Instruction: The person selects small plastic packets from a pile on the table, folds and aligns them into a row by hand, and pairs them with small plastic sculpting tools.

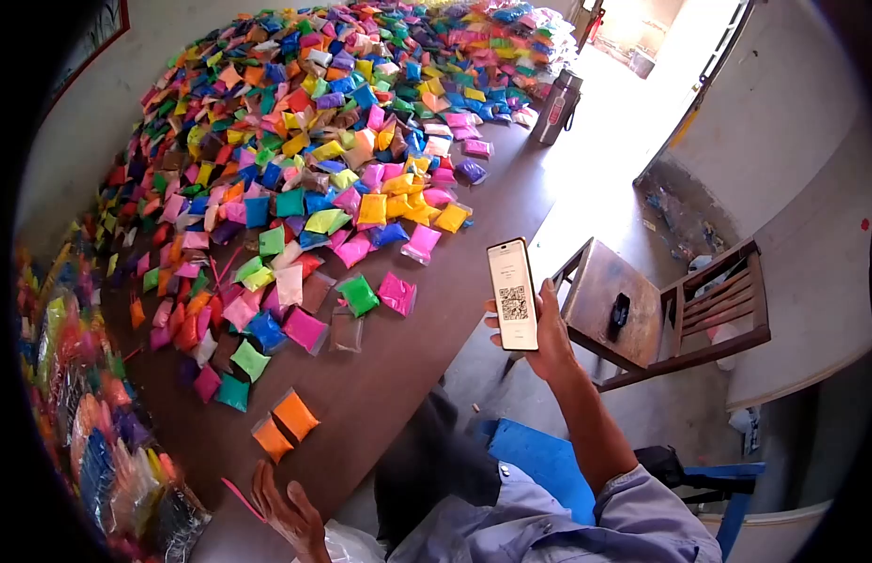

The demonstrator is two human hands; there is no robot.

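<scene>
A smartphone (pixel 514 296) with a QR code on its lit screen is held upright in my right hand (pixel 549 340), its fingers wrapped round the back. Over the near part of the brown table (pixel 361 413) is my left hand (pixel 288 511), fingers stretched and apart, with nothing in it. Beside those fingers lies a thin pink strip (pixel 242 498). Just beyond them are two orange packets, one (pixel 296 415) slightly behind the other (pixel 272 439). I cannot tell whether my left hand touches the tabletop.
A huge heap of small colourful packets (pixel 295 122) covers the far table. Plastic-wrapped bundles (pixel 89 413) line the left side. A metal flask (pixel 557 108) stands near the table's right edge. A wooden chair (pixel 600 281) with a black object (pixel 620 311) on its seat is at right.
</scene>
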